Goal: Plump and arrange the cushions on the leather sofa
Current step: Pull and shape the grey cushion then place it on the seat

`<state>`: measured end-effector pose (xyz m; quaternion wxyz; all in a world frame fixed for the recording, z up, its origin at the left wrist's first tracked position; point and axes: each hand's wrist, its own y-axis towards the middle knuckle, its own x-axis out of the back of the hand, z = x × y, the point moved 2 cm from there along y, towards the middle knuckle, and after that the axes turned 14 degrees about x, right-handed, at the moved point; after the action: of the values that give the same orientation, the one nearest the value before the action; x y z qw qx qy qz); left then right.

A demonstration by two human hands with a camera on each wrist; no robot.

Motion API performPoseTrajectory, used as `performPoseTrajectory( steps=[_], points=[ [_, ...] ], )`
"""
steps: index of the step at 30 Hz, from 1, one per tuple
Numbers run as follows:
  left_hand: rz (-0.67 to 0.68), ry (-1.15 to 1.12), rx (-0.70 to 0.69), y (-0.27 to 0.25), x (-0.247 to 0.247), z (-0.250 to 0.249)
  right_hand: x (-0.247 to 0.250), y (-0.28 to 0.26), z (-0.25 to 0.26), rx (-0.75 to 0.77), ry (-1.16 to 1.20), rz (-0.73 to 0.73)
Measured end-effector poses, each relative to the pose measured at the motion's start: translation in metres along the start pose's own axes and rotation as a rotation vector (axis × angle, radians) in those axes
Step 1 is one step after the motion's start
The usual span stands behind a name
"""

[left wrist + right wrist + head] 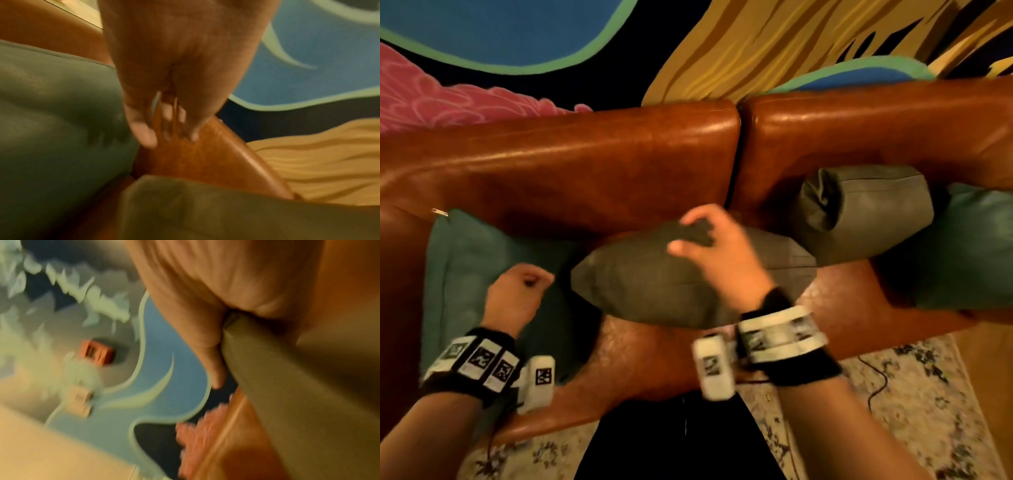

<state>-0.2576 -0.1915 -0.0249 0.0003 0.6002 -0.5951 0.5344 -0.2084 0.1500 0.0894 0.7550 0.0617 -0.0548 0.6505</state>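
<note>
Right hand (pixel 717 253) pinches upper edge of grey cushion (pixel 654 284), mid-seat against sofa (pixel 592 171) backrest | left hand (pixel 517 291) curled, holding nothing, over teal cushion (pixel 465 260) | second grey cushion (pixel 866 212) right | bare seat leather in front

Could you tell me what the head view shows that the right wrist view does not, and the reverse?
Only the head view shows both hands: the left hand curled over a teal cushion, holding nothing. It also shows a second grey cushion, another teal one and the rug. Only the right wrist view shows a small red box on the mural. Both show the right hand gripping the middle grey cushion, the sofa and the mural.
</note>
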Motion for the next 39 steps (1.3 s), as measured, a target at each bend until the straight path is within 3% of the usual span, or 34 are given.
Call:
performPoseTrajectory(
  steps=[1, 4, 6, 10, 12, 15, 17, 19, 20, 22, 24, 27, 31, 36, 39],
  points=[
    [0.103, -0.095, -0.004, -0.011, -0.005, -0.007, -0.036, -0.005, 0.0, 0.026, -0.037, 0.071],
    [0.672, -0.378, 0.151, -0.057, -0.029, -0.028, -0.127, -0.024, -0.025, -0.047, -0.09, 0.223],
    [0.758, -0.407, 0.188, -0.066, -0.044, -0.025, -0.159, -0.037, -0.052, -0.138, -0.093, 0.326],
    [0.546, -0.303, 0.189, -0.05, -0.072, -0.001, -0.156, -0.05, -0.108, -0.248, -0.157, 0.446],
    [0.44, -0.222, 0.154, -0.045, -0.085, 0.007, -0.144, -0.052, -0.121, -0.277, -0.061, 0.493],
    [0.186, -0.142, 0.118, -0.04, -0.089, 0.011, -0.11, -0.042, -0.125, -0.31, 0.082, 0.39],
    [0.046, -0.117, 0.113, -0.041, -0.082, 0.003, -0.066, -0.031, -0.132, -0.206, -0.146, 0.19],
    [-0.061, -0.112, 0.101, -0.041, -0.075, -0.007, -0.007, -0.024, -0.141, -0.129, -0.68, 0.028],
    [-0.106, -0.088, 0.071, -0.043, -0.072, -0.012, 0.025, -0.028, -0.147, -0.193, -0.92, -0.044],
    [-0.145, 0.001, -0.01, -0.044, -0.07, -0.016, 0.082, -0.038, -0.16, -0.495, -1.014, -0.139],
    [-0.161, 0.071, -0.035, -0.041, -0.064, -0.015, 0.111, -0.045, -0.17, -0.687, -0.795, -0.117],
    [-0.205, 0.036, -0.006, -0.037, -0.047, -0.015, 0.113, -0.046, -0.16, -0.475, -0.593, -0.122],
    [-0.303, -0.039, -0.067, -0.034, -0.013, -0.03, 0.119, -0.033, -0.137, -0.241, -0.399, -0.269],
    [-0.268, 0.022, -0.038, -0.005, -0.001, -0.027, 0.112, -0.008, -0.145, -0.24, -0.62, -0.136],
    [-0.232, 0.079, 0.024, 0.006, -0.003, -0.016, 0.105, -0.005, -0.16, -0.327, -0.808, 0.036]
  ],
)
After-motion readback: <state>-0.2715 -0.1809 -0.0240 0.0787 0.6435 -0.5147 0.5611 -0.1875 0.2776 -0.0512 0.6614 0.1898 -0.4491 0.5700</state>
